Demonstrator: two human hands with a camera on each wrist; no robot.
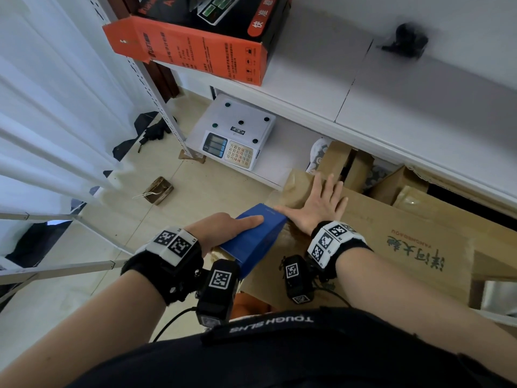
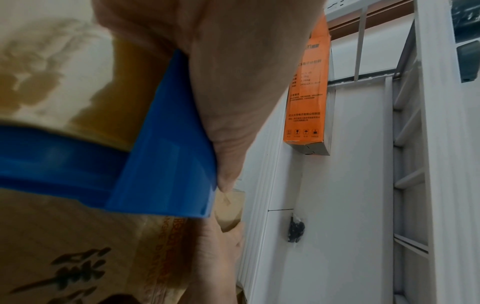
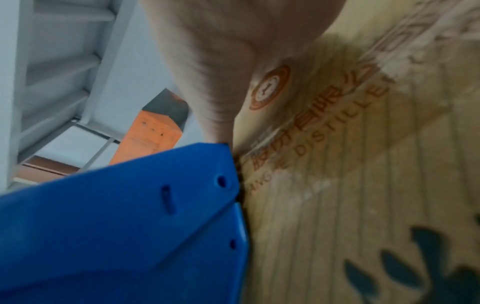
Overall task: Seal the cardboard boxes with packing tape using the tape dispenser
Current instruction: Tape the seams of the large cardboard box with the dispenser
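Gripping the blue tape dispenser [image 1: 253,236] with the left hand [image 1: 221,229], forefinger lying straight along its top, nose resting against the cardboard box [image 1: 405,233] edge. Pressing the right hand [image 1: 321,208] flat, fingers spread, on the box top just beside the dispenser.

The right hand [image 3: 228,61] lay flat on the taped box [image 3: 363,185], its thumb tip touching the top corner of the blue dispenser [image 3: 116,226], which pressed against the box's printed face, with an orange carton [image 3: 148,139] and white shelving [image 3: 52,61] blurred behind.
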